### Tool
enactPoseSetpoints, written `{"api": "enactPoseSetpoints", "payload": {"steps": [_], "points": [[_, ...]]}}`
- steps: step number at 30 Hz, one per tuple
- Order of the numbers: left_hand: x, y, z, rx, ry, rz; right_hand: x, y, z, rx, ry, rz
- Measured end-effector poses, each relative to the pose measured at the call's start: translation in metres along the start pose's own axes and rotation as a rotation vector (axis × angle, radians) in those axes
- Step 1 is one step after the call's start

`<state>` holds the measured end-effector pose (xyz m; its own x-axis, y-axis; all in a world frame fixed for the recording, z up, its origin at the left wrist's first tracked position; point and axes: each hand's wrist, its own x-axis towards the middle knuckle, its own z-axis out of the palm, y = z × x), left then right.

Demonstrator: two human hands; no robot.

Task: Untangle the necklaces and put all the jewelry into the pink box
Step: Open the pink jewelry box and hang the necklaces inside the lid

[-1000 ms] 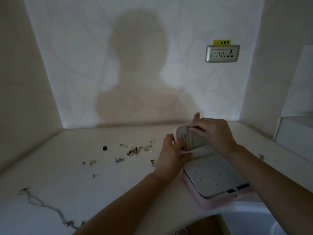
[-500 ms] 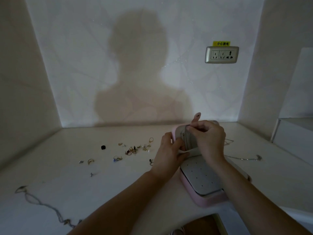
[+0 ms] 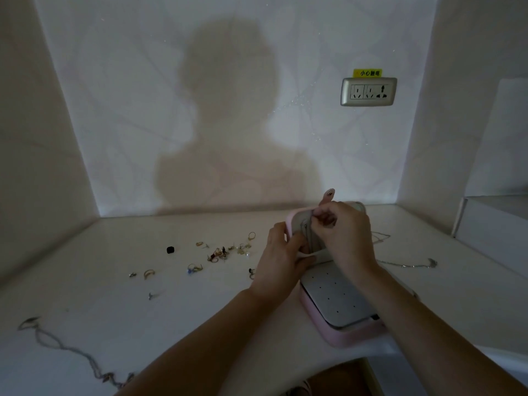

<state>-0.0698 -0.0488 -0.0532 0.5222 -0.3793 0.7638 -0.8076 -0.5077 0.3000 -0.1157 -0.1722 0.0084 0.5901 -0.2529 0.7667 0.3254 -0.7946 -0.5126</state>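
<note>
Step in hand: stowing at the lid of the pink box, judged to be the fixing of a necklace inside it.

Position: the pink box stands open on the worktop near its front edge, right of centre, with its grey perforated insert facing up. Its lid is raised at the far side.

Left hand: the grip is closed round the lid's left edge, fingers curled, steadying it.

Right hand: the grip is a tight pinch of fingertips at the lid's upper inner edge. A thin strand appears to hang down the grey lining below it. Whether the pinch has a chain end or a fitting of the lid cannot be told.

Outstanding: one necklace lies at the near left of the worktop and another necklace just right of the box. Loose rings and earrings are scattered to the left of the hands. The task is judged well short of complete.

Next move calls for: fine fingertip control to secure the strand, with the lid kept steady, then a light pick-up of the next chain without dragging it through the small pieces
</note>
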Motion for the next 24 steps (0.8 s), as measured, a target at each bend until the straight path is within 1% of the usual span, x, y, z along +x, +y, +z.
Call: {"api": "enactPoseSetpoints", "payload": {"steps": [2, 8, 11, 14, 17, 19, 24], "points": [[0.000, 0.000, 0.000, 0.006, 0.002, -0.001, 0.000, 0.000, -0.002, 0.019, -0.033, 0.037], [-0.001, 0.001, -0.001, -0.004, 0.000, -0.010, 0.004, 0.000, -0.005, 0.152, -0.096, 0.257], [0.000, 0.000, -0.001, -0.026, -0.003, -0.010, 0.007, 0.002, -0.005, 0.164, -0.133, 0.297], [0.001, 0.000, 0.000, -0.053, 0.008, -0.003, 0.009, 0.005, -0.010, 0.116, -0.174, 0.261], [0.000, 0.000, -0.001, -0.056, 0.012, -0.009, 0.008, 0.006, -0.018, 0.028, -0.214, 0.141], [0.000, 0.000, 0.000, -0.039, 0.008, -0.010, 0.008, 0.006, -0.021, 0.008, -0.247, 0.108], [0.000, -0.002, 0.001, -0.021, 0.005, 0.001, 0.013, 0.013, -0.017, -0.090, -0.151, 0.050]]}}
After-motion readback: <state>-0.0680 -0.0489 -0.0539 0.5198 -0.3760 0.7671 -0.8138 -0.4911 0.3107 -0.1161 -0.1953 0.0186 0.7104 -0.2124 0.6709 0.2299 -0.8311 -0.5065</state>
